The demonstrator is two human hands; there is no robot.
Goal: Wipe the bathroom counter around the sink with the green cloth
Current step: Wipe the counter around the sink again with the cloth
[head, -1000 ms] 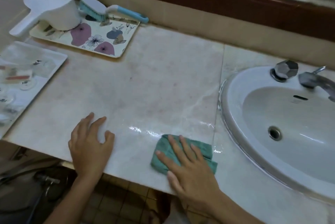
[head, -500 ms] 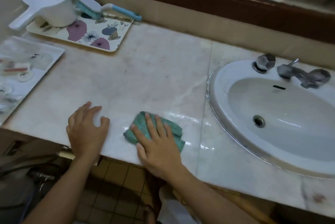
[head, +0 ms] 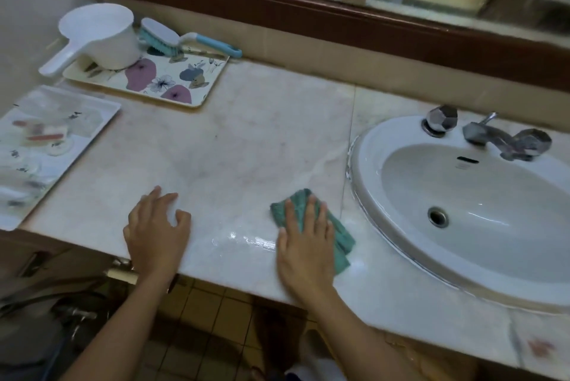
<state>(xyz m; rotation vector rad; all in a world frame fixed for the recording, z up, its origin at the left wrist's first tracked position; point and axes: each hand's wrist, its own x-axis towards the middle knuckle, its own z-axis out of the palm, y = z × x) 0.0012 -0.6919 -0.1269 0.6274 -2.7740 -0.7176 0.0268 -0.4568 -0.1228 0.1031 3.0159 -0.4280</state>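
The green cloth [head: 339, 234] lies flat on the marble counter [head: 246, 146], just left of the white sink [head: 462, 260]. My right hand [head: 303, 245] presses down on the cloth with fingers spread, covering most of it. My left hand [head: 157, 232] rests palm-down on the counter near its front edge, to the left of the cloth, holding nothing. A wet shiny streak [head: 246, 238] shows on the marble between the two hands.
A floral tray [head: 185, 84] at the back left carries a white scoop [head: 98, 35] and a blue brush [head: 172, 38]. A clear tray [head: 37, 146] of small toiletries sits at the far left. The metal tap [head: 493, 137] stands behind the basin. A mirror runs along the wall.
My right hand slid the cloth left along the front of the counter, then back right toward the sink, leaving a wet trail. My left hand stayed planted on the counter.
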